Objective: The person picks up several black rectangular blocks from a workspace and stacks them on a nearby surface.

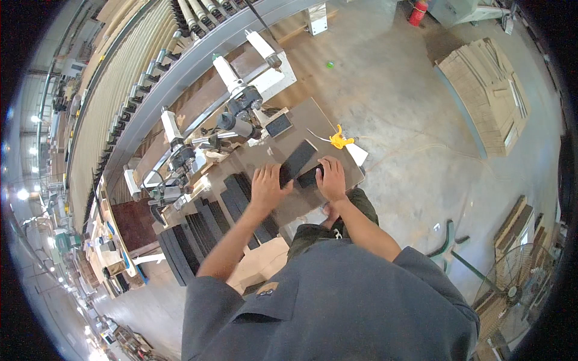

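My left hand (268, 188) is closed on the near end of a flat black strip (299, 157), which slants up and away over the brown board tabletop (315, 118). Beside it on the right, my right hand (331, 180) grips a second, shorter-looking black piece (309, 178), partly hidden under the fingers. The two pieces lie close together, and I cannot tell whether they touch. Just beyond my right hand, a yellow air blow gun (342, 138) with a thin metal nozzle lies at the tabletop's right edge. A black rectangle with a light border (278, 126) lies at the far side.
Rows of black strips (208, 221) are stacked left of my left arm. Beyond the tabletop stands a machine with white cylinders (227, 73) and a long grey beam (144, 93). Flattened cardboard (486, 90) lies on the floor at right; a fan (512, 293) stands at lower right.
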Available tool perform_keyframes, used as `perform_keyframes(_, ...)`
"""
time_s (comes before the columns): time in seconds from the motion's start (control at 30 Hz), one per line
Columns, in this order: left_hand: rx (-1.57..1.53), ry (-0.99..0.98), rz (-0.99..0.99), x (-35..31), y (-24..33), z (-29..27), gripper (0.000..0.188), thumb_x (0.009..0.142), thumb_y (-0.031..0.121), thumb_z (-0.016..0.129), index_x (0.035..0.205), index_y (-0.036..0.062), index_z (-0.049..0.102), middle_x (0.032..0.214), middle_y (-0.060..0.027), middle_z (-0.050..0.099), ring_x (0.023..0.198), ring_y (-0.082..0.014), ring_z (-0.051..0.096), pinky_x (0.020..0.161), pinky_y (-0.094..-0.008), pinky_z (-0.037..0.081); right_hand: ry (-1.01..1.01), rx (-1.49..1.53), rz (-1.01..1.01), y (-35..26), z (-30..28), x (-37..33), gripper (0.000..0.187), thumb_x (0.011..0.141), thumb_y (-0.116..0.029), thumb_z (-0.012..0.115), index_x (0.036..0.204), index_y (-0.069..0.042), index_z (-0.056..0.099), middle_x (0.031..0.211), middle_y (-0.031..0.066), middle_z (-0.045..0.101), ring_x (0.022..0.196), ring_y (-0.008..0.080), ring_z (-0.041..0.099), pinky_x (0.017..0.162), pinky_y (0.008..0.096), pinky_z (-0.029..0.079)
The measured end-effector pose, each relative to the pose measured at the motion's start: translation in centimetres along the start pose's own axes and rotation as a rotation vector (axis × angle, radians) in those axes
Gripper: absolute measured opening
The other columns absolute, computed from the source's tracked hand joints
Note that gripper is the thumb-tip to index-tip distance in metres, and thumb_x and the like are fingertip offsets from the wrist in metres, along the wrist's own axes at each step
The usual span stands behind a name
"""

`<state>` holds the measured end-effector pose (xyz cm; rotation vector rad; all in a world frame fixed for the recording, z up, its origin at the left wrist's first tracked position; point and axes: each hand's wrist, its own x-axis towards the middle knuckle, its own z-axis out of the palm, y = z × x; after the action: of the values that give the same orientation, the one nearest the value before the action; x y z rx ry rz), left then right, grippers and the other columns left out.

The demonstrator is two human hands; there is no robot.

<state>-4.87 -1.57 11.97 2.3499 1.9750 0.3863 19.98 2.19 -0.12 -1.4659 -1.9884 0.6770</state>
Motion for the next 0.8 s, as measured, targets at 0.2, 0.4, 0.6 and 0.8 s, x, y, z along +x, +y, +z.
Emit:
perform_keyframes(0.2, -0.208, 0.111, -0.844, -1.9, 2.3, 6.8, 0.057, 0.092, 0.045, 0.092, 0.12, -0.0001, 0.071, 0.12, -0.0224, 0.072, 0.117, -0.0468, 0.072, 0.104, -0.0556, 0.056, 0.008, -0.043, -0.037, -0.9, 0.0, 0.6, 0.053, 0.096, -0.029, 0.082, 0.142, -0.007, 0.067, 0.145, 0.0164, 0.064, 0.14, 0.0417, 0.059, 0.121, 0.0544, 0.049)
perform_keyframes(0.4, -0.123, 0.116, -1.048, 1.8, -0.1, 9.5, 0.069, 0.094, 0.047, 0.092, 0.136, -0.0025, 0.069, 0.131, -0.0256, 0.074, 0.12, -0.048, 0.075, 0.105, -0.0557, 0.06, -0.001, -0.105, -0.062, -1.0, 0.0, 0.8, 0.059, 0.093, -0.038, 0.085, 0.142, -0.009, 0.068, 0.147, 0.0121, 0.063, 0.145, 0.0396, 0.056, 0.124, 0.0555, 0.046)
perform_keyframes(0.6, -0.301, 0.361, -0.896, 2.7, 0.8, 11.0, 0.062, 0.105, 0.034, 0.085, 0.152, -0.0009, 0.065, 0.137, -0.0237, 0.075, 0.119, -0.0448, 0.074, 0.105, -0.0554, 0.058, -0.038, -0.11, -0.005, -1.4, -0.1, 0.8, 0.062, 0.092, -0.04, 0.086, 0.144, -0.011, 0.067, 0.151, 0.0115, 0.061, 0.148, 0.0389, 0.053, 0.126, 0.0555, 0.043)
perform_keyframes(0.8, -0.64, 0.216, -0.91, -3.0, 2.4, 10.6, 0.081, 0.104, 0.026, 0.086, 0.172, 0.0019, 0.051, 0.153, -0.0232, 0.072, 0.13, -0.0432, 0.068, 0.114, -0.0524, 0.052, -0.086, -0.088, 0.02, -1.6, -0.4, 0.7, 0.068, 0.091, -0.043, 0.087, 0.147, -0.013, 0.066, 0.154, 0.0108, 0.059, 0.151, 0.0394, 0.052, 0.128, 0.0569, 0.041)
